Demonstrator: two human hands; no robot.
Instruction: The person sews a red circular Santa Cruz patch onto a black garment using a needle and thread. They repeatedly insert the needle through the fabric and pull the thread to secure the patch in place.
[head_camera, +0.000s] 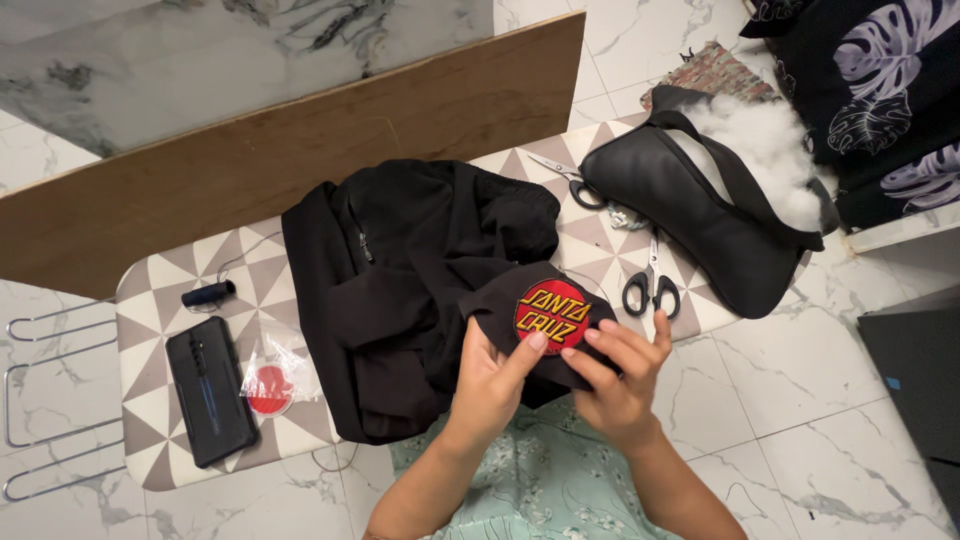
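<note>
Both hands hold a round red patch (552, 316) against black cloth (420, 290) on an ironing board (200, 270). Left hand (490, 385) & right hand (620, 375): grip pinching patch edges. Step looks like positioning; next needs steady alignment.

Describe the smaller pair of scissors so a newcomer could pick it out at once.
Start at the patterned ironing board, then go to the black shoulder bag at its right end. The black-handled scissors lie just left of the bag; the other pair, further back, is partly tucked under it.
</note>
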